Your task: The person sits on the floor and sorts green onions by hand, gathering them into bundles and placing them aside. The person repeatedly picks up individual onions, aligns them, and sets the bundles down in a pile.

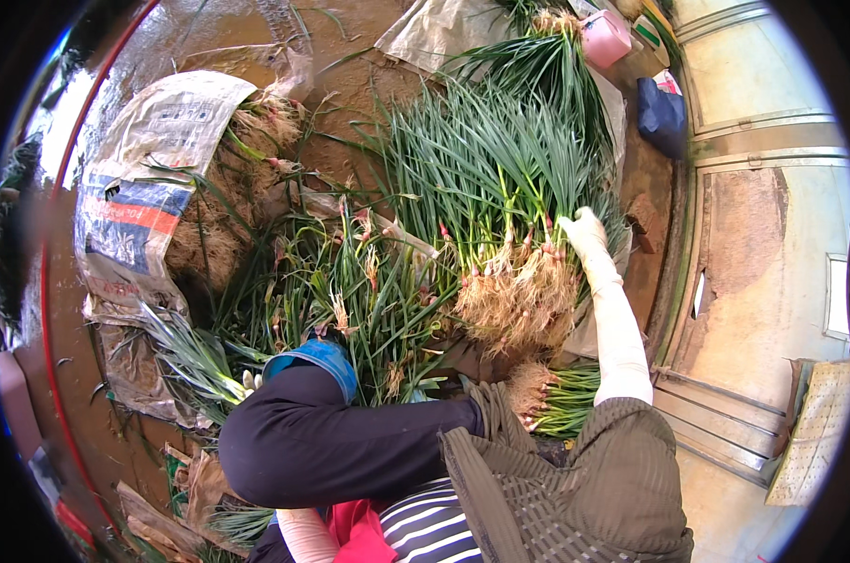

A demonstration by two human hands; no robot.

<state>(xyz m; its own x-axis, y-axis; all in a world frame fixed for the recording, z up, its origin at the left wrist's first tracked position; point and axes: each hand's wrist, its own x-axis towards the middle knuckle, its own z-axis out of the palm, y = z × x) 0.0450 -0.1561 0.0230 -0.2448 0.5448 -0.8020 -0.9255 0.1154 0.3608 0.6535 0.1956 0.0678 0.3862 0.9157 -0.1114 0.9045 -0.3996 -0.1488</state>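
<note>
My right hand, in a pale glove, touches the right side of a broad pile of green onions, just above their roots. Whether its fingers grip any stalks cannot be told. These onions lie with their leaves away from me and a thick mat of pale roots towards me. At the left, beyond my bent knee, the pale gloved fingertips of my left hand show around a bunch of green onions; my knee hides the rest of that hand. Loose onions and leaves are strewn between the hands.
A printed woven sack partly covers more rooted onions at the left. Near my right thigh lies a smaller bundle. A blue plastic ring-like object is by my knee. A pink container and dark blue bag stand beyond, beside a worn wall.
</note>
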